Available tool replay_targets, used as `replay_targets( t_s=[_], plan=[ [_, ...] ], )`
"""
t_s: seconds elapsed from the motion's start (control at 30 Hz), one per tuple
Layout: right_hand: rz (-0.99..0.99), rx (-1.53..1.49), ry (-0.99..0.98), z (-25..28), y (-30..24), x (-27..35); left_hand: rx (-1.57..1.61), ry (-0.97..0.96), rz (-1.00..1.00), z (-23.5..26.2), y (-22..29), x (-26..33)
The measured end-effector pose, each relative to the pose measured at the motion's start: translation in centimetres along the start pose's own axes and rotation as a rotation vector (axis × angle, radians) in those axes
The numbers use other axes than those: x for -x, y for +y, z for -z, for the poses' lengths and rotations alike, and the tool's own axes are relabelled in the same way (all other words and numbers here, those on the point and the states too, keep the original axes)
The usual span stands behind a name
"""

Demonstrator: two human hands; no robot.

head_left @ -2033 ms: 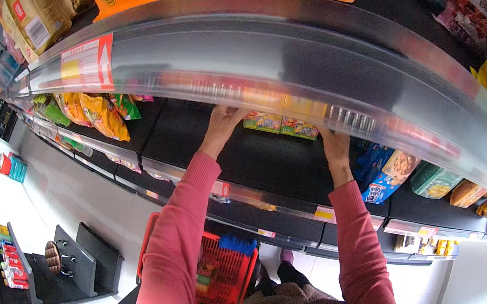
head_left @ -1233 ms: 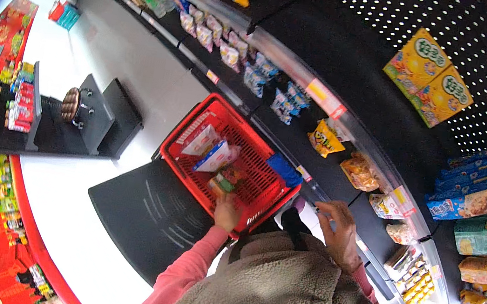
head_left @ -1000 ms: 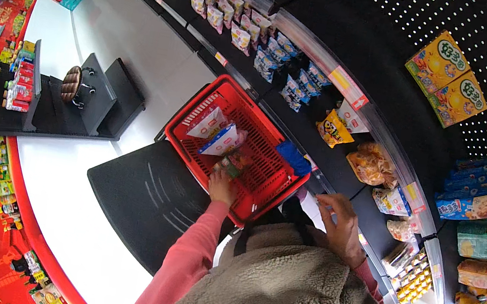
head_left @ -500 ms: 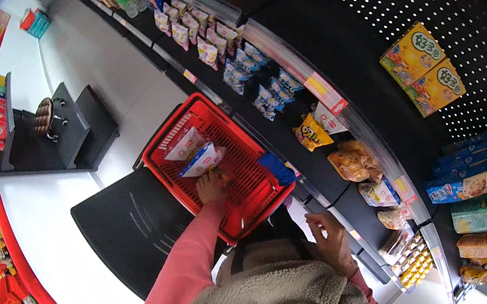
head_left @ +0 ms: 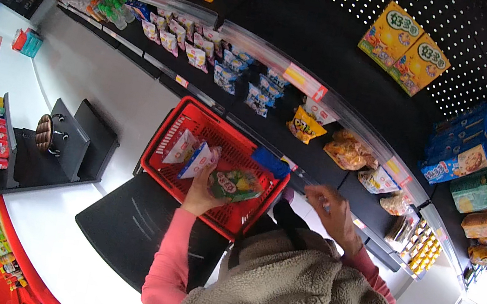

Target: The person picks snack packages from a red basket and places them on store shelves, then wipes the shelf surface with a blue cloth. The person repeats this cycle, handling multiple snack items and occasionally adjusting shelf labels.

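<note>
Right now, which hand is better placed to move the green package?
Probably the left hand: it holds the green package by one end, at the red shopping basket. The right hand is outside the basket, with nothing visible in it.

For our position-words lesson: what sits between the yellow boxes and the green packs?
Blue packs, close by the green packs, on the black shelf, in the head view.

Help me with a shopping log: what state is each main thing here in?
Left hand, gripping a pack
Green pack, held over the basket; whether sealed, cannot tell
Right hand, fingers partly spread, nothing visible held
Red basket, open-topped, partly filled
White pack, in the basket, not held
Yellow boxes, side by side on a shelf
</note>
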State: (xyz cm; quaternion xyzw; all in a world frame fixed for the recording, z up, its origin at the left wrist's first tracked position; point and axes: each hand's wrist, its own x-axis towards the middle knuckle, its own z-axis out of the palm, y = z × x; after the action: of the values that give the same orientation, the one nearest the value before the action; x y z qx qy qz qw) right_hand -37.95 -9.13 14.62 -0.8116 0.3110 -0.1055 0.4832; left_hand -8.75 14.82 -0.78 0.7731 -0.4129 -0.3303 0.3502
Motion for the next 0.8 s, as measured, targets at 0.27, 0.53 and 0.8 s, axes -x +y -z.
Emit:
replay_targets(
  t_s=[0.27, 0.53, 0.8],
  plan=[
    [0.054, -0.143, -0.017, 3.3, -1.5, -4.3, 0.488, -0.29, -0.074, 6.6, 15.9, -1.2],
    [-0.068, -0.457, -0.489, 5.9, -1.3, -4.5, 0.438, -0.527, -0.275, 8.5, 23.9, -4.3],
    [-0.014, -0.607, -0.424, 10.0, -1.4, -2.7, 0.734, -0.568, -0.366, 6.4, 28.9, -8.3]
  ],
)
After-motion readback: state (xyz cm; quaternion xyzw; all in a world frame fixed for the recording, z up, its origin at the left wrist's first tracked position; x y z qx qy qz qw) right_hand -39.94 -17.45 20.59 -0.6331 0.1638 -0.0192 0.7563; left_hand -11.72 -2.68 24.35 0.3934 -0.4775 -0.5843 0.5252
